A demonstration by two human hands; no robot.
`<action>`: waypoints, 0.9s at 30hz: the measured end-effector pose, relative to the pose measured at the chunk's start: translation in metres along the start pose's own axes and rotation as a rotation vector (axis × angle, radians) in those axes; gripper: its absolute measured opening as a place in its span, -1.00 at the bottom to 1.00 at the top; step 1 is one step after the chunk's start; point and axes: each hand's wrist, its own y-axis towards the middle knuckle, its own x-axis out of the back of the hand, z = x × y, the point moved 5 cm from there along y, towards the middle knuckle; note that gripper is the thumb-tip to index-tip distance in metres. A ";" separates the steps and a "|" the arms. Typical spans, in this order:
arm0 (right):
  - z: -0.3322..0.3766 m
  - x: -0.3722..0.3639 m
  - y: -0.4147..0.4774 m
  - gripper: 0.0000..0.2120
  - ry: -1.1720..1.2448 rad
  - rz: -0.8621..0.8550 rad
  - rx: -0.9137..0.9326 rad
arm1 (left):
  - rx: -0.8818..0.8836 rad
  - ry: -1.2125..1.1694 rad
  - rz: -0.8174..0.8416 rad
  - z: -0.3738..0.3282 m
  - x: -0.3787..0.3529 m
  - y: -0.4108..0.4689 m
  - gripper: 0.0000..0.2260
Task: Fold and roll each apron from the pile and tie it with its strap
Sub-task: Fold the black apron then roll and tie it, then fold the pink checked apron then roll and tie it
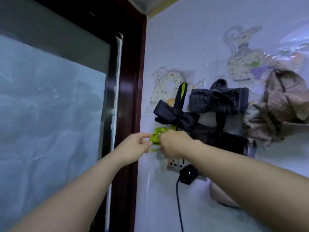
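Observation:
A small bright green bundle of cloth (156,135) hangs against the wall below a rolled black apron (175,116). That black roll is tied round its middle and hangs from a black and green strap (181,93). My right hand (173,142) grips the green bundle from the right, fingers curled round it. My left hand (136,145) is at the bundle's left edge and pinches the green cloth between thumb and fingertips. A thin green strip (154,149) trails below the bundle between my hands. A rolled dark striped apron (217,100) hangs to the right.
A brown dotted cloth bundle (282,104) hangs at far right above a shelf edge (296,123). A wall socket (175,163) with a black plug and cable (188,174) sits just below my hands. A dark door frame (132,91) and a frosted glass pane (50,106) fill the left.

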 end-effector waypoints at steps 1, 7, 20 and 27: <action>0.009 0.003 -0.006 -0.66 0.047 -0.046 0.020 | 0.001 0.008 -0.010 0.003 0.005 -0.012 -0.72; 0.112 -0.003 -0.041 -0.77 0.465 -0.137 0.194 | 0.162 0.000 -0.124 0.052 0.030 -0.118 -0.78; 0.347 -0.122 -0.172 -0.78 1.005 0.334 0.595 | 0.703 0.185 -0.161 0.196 0.040 -0.384 -0.91; 0.429 -0.225 -0.279 -0.82 0.840 0.765 0.709 | 1.028 0.362 0.077 0.264 -0.001 -0.542 -0.75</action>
